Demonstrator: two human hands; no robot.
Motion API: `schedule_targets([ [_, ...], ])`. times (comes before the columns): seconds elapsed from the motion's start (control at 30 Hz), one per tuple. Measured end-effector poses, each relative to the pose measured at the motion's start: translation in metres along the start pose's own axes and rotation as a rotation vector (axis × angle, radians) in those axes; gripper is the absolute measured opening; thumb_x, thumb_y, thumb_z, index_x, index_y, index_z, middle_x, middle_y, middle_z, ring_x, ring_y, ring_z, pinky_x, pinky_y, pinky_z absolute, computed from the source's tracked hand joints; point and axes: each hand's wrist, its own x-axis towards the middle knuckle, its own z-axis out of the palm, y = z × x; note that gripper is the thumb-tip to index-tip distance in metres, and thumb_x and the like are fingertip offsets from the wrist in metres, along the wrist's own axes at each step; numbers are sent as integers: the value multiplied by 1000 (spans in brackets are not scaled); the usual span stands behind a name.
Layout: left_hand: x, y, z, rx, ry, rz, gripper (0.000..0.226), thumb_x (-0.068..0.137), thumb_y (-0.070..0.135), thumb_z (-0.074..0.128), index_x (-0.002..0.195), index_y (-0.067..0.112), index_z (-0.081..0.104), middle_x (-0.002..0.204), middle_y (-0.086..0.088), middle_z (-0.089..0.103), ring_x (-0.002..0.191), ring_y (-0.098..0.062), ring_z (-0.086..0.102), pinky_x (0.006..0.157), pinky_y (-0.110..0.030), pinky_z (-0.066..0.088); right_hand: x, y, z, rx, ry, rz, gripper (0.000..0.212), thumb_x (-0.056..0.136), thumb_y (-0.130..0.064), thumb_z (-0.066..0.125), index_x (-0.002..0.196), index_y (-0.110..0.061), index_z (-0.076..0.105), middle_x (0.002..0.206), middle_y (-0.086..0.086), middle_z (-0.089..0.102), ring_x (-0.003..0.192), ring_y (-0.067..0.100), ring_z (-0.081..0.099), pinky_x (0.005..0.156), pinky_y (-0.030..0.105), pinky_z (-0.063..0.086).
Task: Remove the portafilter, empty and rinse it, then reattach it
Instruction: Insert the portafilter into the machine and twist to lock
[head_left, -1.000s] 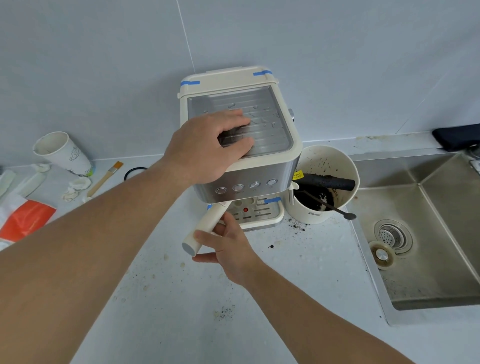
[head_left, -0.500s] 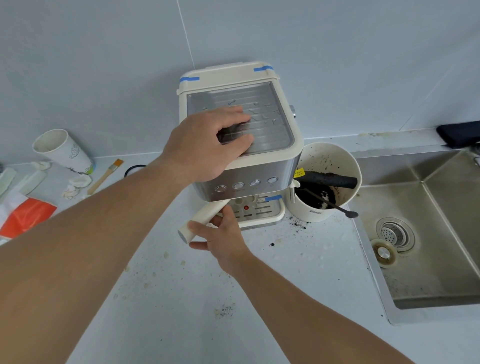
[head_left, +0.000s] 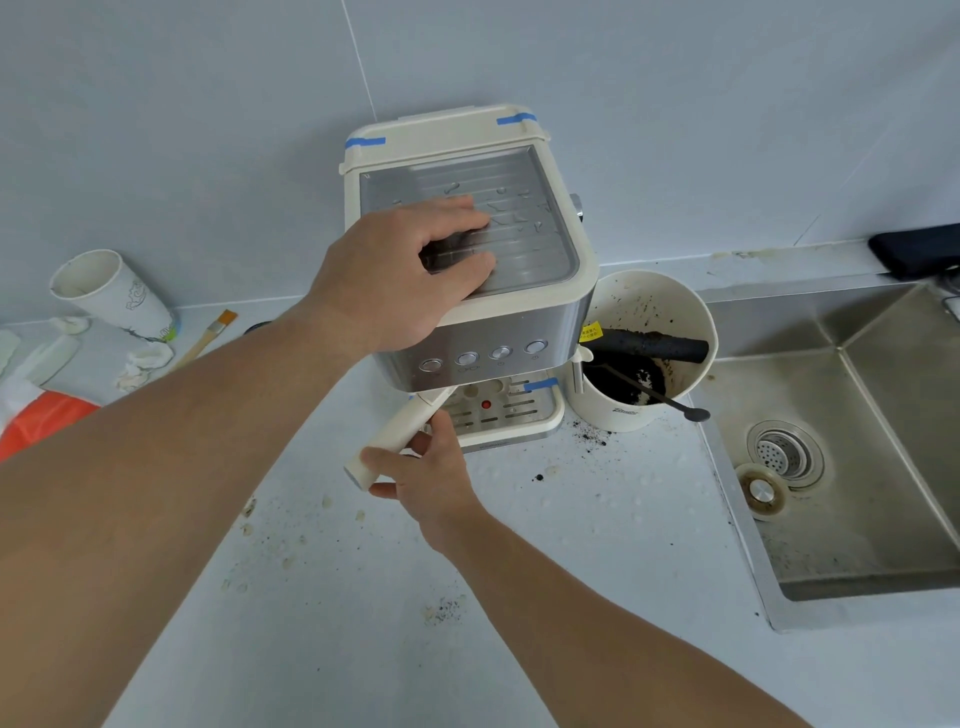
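A cream and steel espresso machine (head_left: 519, 332) stands against the wall. My left hand (head_left: 400, 270) presses on its ribbed top tray, fingers spread flat. The portafilter (head_left: 402, 431) has a cream handle that sticks out from under the machine's front toward the lower left; its basket is hidden under the machine. My right hand (head_left: 431, 473) holds the handle near its end, thumb over the top and fingers curled below. A white knock bin (head_left: 644, 415) with dark coffee grounds stands just right of the machine. The steel sink (head_left: 857, 467) lies at the right.
A black spoon (head_left: 670, 400) leans out of the bin. Coffee grounds are scattered on the white counter (head_left: 571, 545). A paper cup (head_left: 114, 296), a small brush (head_left: 208, 338), tissue scraps and an orange packet (head_left: 41, 421) lie at the left. A sink plug (head_left: 761, 491) rests beside the drain.
My right hand and the portafilter handle have swung a little to the left. The left hand stays on the machine's top.
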Motion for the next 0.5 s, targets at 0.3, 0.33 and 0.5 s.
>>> schedule_targets([
  [0.3, -1, 1, -1, 5, -4, -10, 46, 81, 58, 54, 124, 44, 60, 139, 28, 51, 129, -1, 45, 108, -40, 38, 1, -7, -1, -19, -17, 27, 64, 77, 2, 75, 128, -22, 45, 102, 2, 61, 95, 19, 64, 73, 42, 62],
  [0.33, -1, 1, -1, 5, -5, -9, 46, 81, 57, 54, 124, 44, 60, 139, 28, 51, 129, -1, 45, 108, -40, 38, 0, -8, 0, -12, -18, 29, 64, 78, 2, 75, 129, -22, 45, 102, 3, 61, 94, 18, 64, 72, 40, 62],
  [0.5, 0, 2, -1, 15, -6, -3, 47, 81, 58, 53, 125, 43, 60, 140, 26, 50, 129, 0, 45, 108, -36, 37, -3, -13, 11, 95, -45, 34, 58, 78, 4, 74, 123, -20, 47, 103, 7, 60, 98, 23, 64, 75, 44, 61],
])
